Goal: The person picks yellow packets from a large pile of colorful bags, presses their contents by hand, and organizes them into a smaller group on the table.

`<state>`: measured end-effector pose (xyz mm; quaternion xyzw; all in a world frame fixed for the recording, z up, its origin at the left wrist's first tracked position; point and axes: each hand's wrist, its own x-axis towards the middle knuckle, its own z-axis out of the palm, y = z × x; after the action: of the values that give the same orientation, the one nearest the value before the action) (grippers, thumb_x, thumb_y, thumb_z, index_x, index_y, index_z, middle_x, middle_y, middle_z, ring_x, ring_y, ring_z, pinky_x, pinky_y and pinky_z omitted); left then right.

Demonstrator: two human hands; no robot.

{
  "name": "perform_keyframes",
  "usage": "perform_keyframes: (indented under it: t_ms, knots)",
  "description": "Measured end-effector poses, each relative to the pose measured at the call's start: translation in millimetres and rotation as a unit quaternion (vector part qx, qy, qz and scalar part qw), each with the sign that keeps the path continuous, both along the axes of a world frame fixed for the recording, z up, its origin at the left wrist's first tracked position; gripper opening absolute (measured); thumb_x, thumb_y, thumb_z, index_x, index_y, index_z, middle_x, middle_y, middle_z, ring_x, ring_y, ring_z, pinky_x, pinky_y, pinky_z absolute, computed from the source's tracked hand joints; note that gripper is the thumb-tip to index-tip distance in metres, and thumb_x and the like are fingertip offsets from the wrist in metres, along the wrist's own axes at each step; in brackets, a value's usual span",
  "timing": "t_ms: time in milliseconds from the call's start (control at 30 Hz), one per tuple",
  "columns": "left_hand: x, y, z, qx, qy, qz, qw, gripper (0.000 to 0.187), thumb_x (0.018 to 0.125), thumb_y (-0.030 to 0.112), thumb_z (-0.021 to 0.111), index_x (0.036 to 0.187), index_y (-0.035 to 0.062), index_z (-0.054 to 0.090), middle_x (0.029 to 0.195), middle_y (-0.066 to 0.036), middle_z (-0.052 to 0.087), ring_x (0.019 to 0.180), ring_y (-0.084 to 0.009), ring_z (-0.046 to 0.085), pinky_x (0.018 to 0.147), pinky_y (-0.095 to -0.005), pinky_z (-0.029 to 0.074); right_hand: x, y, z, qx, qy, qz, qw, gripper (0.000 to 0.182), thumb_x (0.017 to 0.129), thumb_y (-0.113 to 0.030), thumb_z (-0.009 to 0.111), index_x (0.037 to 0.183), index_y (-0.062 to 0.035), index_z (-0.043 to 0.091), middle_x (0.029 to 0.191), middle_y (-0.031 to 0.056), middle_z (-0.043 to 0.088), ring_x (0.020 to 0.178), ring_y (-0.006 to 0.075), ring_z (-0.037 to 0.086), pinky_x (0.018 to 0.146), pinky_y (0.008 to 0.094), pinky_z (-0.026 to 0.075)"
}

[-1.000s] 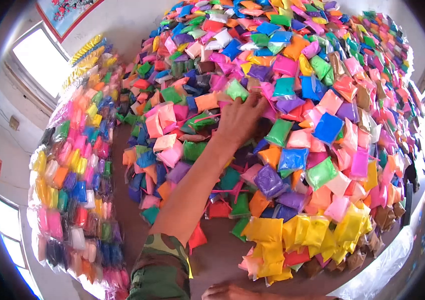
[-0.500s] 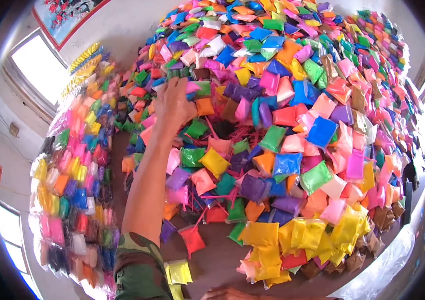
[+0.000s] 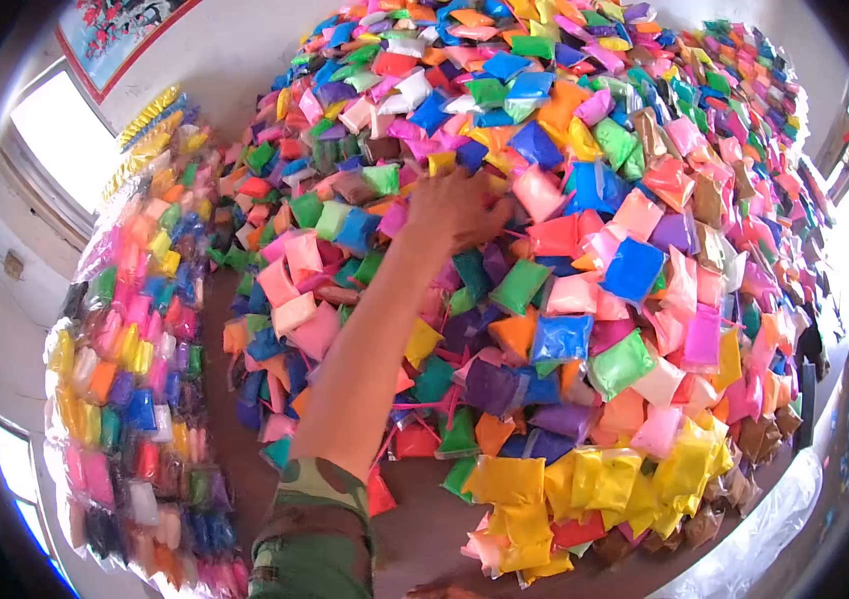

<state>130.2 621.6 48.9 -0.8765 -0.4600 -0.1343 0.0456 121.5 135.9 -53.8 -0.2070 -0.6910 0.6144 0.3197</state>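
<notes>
My left hand [image 3: 454, 207], in a camouflage sleeve [image 3: 315, 529], reaches across the big heap of small colourful plastic packets [image 3: 634, 270]. Its back faces me and its fingers are spread over the packets, with the tips partly hidden among them. A yellow packet [image 3: 441, 162] and a dark blue packet [image 3: 470, 154] lie just beyond the fingers. Salmon-pink packets [image 3: 302, 257] lie to the left of the forearm. Only a sliver of my right hand [image 3: 444, 593] shows at the bottom edge, its fingers out of sight.
A brown table [image 3: 415, 509] shows along the front. Clear bags of packets [image 3: 145, 399] are stacked at left. Yellow packets [image 3: 514, 489] sit at the heap's front edge, and clear plastic sheeting [image 3: 754, 539] lies at lower right. A framed picture [image 3: 115, 40] hangs on the wall.
My left hand has moved right, from the heap's upper left to its middle. Packets on the left have shifted, and salmon-pink ones now lie there. My right hand has sunk further out of view.
</notes>
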Motion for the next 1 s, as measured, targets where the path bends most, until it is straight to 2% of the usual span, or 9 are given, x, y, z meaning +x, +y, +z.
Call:
perform_keyframes:
  t_ms: [133, 233, 333, 433, 567, 700, 800, 900, 1000]
  knots:
    - [-31.1, -12.7, 24.8, 0.008, 0.132, 0.06, 0.989, 0.057, 0.083, 0.054, 0.068, 0.122, 0.0127, 0.074, 0.108, -0.016, 0.078, 0.115, -0.0423, 0.07, 0.094, -0.059, 0.055, -2.0, -2.2, -2.4, 0.005, 0.016, -0.02, 1.0, 0.021, 0.095, -0.026, 0.074, 0.105, -0.0075, 0.072, 0.109, 0.0153, 0.073, 0.1, 0.0362, 0.071, 0.089, 0.0484, 0.058]
    - [-37.6, -15.8, 43.6, 0.048, 0.162, 0.038, 0.985, 0.06, 0.082, 0.054, 0.071, 0.123, 0.0105, 0.073, 0.112, -0.019, 0.077, 0.112, -0.0431, 0.071, 0.092, -0.0574, 0.056, -6.2, -6.0, -8.1, 0.002, 0.0, -0.007, 1.0, 0.022, 0.095, -0.026, 0.073, 0.106, -0.0074, 0.072, 0.109, 0.0151, 0.073, 0.099, 0.0362, 0.071, 0.089, 0.048, 0.058]
    - [-21.9, 6.7, 36.2, -0.028, -0.073, 0.06, 0.995, 0.063, 0.084, 0.049, 0.074, 0.133, 0.0089, 0.067, 0.106, -0.022, 0.076, 0.101, -0.0439, 0.073, 0.088, -0.0573, 0.057, -3.8, -0.7, -4.2, 0.007, -0.005, -0.001, 1.0, 0.022, 0.095, -0.026, 0.073, 0.108, -0.0079, 0.073, 0.11, 0.0147, 0.073, 0.102, 0.0365, 0.071, 0.091, 0.0477, 0.058]
    - [-2.9, 31.4, 20.7, 0.024, -0.171, 0.005, 0.985, 0.076, 0.083, 0.041, 0.079, 0.147, 0.0085, 0.055, 0.11, -0.023, 0.076, 0.106, -0.0446, 0.072, 0.088, -0.0563, 0.057, 1.0, 7.4, 1.5, 0.003, 0.006, 0.012, 1.0, 0.022, 0.093, -0.023, 0.073, 0.11, -0.0088, 0.073, 0.111, 0.0144, 0.073, 0.104, 0.0372, 0.071, 0.094, 0.0483, 0.057]
    - [18.8, 54.1, -0.3, -0.001, -0.142, 0.072, 0.987, 0.078, 0.083, 0.038, 0.08, 0.149, 0.0078, 0.051, 0.11, -0.026, 0.075, 0.104, -0.0452, 0.073, 0.087, -0.0547, 0.058, -9.4, -1.8, -18.6, 0.038, 0.002, 0.013, 0.999, 0.023, 0.09, -0.02, 0.073, 0.111, -0.0089, 0.073, 0.112, 0.0141, 0.073, 0.105, 0.0368, 0.07, 0.097, 0.0489, 0.055]
    - [17.3, 64.6, -24.1, 0.044, -0.263, 0.066, 0.962, 0.049, 0.081, 0.034, 0.076, 0.122, 0.0072, 0.072, 0.098, -0.023, 0.077, 0.096, -0.0436, 0.074, 0.082, -0.0548, 0.058, -12.7, -1.9, -24.3, 0.056, 0.025, 0.012, 0.998, 0.026, 0.091, -0.02, 0.072, 0.114, -0.0083, 0.072, 0.113, 0.0142, 0.073, 0.105, 0.0358, 0.07, 0.1, 0.0486, 0.055]
    - [-4.0, 57.6, -19.7, -0.064, -0.236, 0.032, 0.969, 0.039, 0.081, 0.035, 0.077, 0.104, 0.0047, 0.078, 0.094, -0.024, 0.076, 0.091, -0.0427, 0.074, 0.081, -0.0525, 0.057, -14.9, -8.9, -21.9, 0.042, 0.007, -0.011, 0.999, 0.026, 0.091, -0.023, 0.073, 0.113, -0.0082, 0.072, 0.113, 0.0147, 0.073, 0.105, 0.0358, 0.07, 0.1, 0.0486, 0.055]
    - [-20.8, 16.0, 3.7, -0.155, -0.267, 0.059, 0.949, 0.038, 0.081, 0.035, 0.078, 0.1, 0.0022, 0.078, 0.087, -0.019, 0.077, 0.084, -0.0341, 0.076, 0.078, -0.0481, 0.056, -15.4, -11.8, -29.4, 0.058, 0.015, -0.008, 0.998, 0.024, 0.093, -0.025, 0.073, 0.11, -0.0083, 0.073, 0.111, 0.0134, 0.074, 0.104, 0.0349, 0.071, 0.097, 0.0486, 0.056]
    - [-44.1, -6.1, 16.2, -0.216, -0.355, 0.04, 0.909, 0.036, 0.087, 0.029, 0.079, 0.105, -0.0012, 0.077, 0.088, -0.012, 0.077, 0.082, -0.0226, 0.075, 0.073, -0.0428, 0.056, 2.7, 4.5, 8.0, -0.011, -0.025, 0.022, 0.999, 0.021, 0.094, -0.026, 0.073, 0.106, -0.0086, 0.073, 0.109, 0.0123, 0.074, 0.104, 0.0351, 0.071, 0.093, 0.0485, 0.057]
